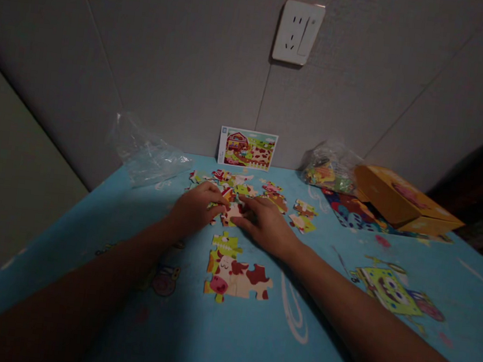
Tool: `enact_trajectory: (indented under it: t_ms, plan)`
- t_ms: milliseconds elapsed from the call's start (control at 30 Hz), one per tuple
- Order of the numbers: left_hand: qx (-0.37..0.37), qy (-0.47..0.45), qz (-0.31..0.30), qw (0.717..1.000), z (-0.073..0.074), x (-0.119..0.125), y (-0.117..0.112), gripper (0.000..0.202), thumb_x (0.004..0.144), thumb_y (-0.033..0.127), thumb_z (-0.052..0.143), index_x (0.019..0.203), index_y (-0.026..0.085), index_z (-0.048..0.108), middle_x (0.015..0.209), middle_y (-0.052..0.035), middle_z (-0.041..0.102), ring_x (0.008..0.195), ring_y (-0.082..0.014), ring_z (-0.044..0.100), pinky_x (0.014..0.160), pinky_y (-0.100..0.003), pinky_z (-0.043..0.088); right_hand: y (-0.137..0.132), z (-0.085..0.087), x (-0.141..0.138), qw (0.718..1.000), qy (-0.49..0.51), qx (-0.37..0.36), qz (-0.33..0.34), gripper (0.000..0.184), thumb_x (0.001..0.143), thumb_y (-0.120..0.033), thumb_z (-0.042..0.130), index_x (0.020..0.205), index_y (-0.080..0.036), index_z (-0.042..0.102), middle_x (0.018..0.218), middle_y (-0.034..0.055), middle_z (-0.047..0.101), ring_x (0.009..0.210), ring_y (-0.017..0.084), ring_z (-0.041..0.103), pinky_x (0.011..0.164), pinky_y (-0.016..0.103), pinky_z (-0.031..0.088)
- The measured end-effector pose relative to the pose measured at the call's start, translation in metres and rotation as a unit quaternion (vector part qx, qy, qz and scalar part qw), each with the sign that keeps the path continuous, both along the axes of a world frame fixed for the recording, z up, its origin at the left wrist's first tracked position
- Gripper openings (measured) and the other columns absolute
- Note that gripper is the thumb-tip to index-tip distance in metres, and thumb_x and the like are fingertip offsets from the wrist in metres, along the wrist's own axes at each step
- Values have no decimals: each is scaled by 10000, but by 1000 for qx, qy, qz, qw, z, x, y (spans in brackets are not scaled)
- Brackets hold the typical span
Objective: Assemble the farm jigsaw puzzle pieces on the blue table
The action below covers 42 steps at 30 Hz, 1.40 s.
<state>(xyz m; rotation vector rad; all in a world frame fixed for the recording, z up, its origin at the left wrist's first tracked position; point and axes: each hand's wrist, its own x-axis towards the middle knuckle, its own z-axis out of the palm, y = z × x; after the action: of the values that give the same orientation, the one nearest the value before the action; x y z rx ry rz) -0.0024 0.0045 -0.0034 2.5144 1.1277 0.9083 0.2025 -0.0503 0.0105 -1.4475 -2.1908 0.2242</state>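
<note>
My left hand (195,207) and my right hand (265,225) meet over a pale puzzle piece (232,213) on the blue table (250,333). Both pinch it with curled fingers. Several loose puzzle pieces (241,187) lie scattered just beyond the hands, with two more (304,216) to the right. In front of the hands sits a joined section showing a cow and a pig (237,273), with a green piece (226,243) at its top. A reference picture card (247,148) of a farm leans against the wall.
A clear plastic bag (146,155) lies at the back left. At the back right are a second bag of pieces (327,170) and a yellow cardboard box (400,202). Cartoon prints cover the tablecloth. A wall socket (297,31) is above.
</note>
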Motion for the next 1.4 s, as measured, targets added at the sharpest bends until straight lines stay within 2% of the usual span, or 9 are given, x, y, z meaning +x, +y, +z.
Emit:
enact_trajectory:
  t_ms: [167,300,400,467,700,933,1100,1267,1400]
  plan:
    - [-4,6,-94,996,2,3,-1,187,872,205,562,964,210,725,1067,-60,711,1013,-202,647,943,-360,479,4,-2,3,997,57,-46,-28,425,800,-265,730,1198,-146,637,900,73,694,787,196,606,723,316,442]
    - [-18,-39,-69,997,7,6,-8,244,864,218,570,1079,183,680,1071,-81,722,1019,-217,660,929,-368,493,3,2,3,991,107,-60,-49,374,774,-208,736,1137,-162,657,810,34,671,708,166,578,664,289,410]
    - [-73,-88,-58,992,11,9,-14,203,850,234,581,1028,185,666,937,-48,728,855,-177,687,804,-299,534,2,5,3,989,130,-45,-52,118,797,-246,704,880,-165,685,724,13,616,662,151,523,624,279,366]
    - [-115,-121,-60,984,13,11,-16,162,852,243,570,982,186,647,833,-17,708,728,-141,673,691,-242,532,1,5,3,985,161,-46,-35,147,821,-279,664,733,-169,624,675,1,574,633,139,491,597,272,346]
    - [-151,-160,-61,974,13,14,-18,148,861,246,541,979,171,593,726,20,642,546,-80,562,514,-174,439,0,2,4,939,323,-106,52,247,802,-304,637,1009,-182,580,652,-44,528,558,107,488,536,238,387]
    - [-144,-148,-87,975,17,14,-24,107,842,213,560,926,164,606,735,8,661,638,-95,616,555,-180,444,-2,5,8,927,342,-136,70,227,737,-250,678,926,-178,575,626,-58,527,534,86,498,532,226,420]
    - [-77,-57,-122,988,18,12,-27,151,812,260,655,933,170,653,755,2,697,638,-107,613,617,-225,455,-2,29,33,899,284,-321,84,267,706,-296,718,863,-165,546,561,-48,588,448,92,546,424,189,371]
    - [-22,34,-255,966,18,11,-32,192,803,306,718,964,203,709,900,-36,714,829,-157,654,748,-260,472,-8,49,61,792,134,-580,138,331,689,-325,765,863,-179,524,607,-26,660,479,144,640,407,198,453]
    - [-56,72,-312,946,19,12,-39,162,813,309,719,940,209,738,925,-35,699,821,-142,655,749,-235,465,-14,52,62,751,83,-646,110,467,618,-416,832,858,-184,505,609,-23,662,498,169,662,414,217,490]
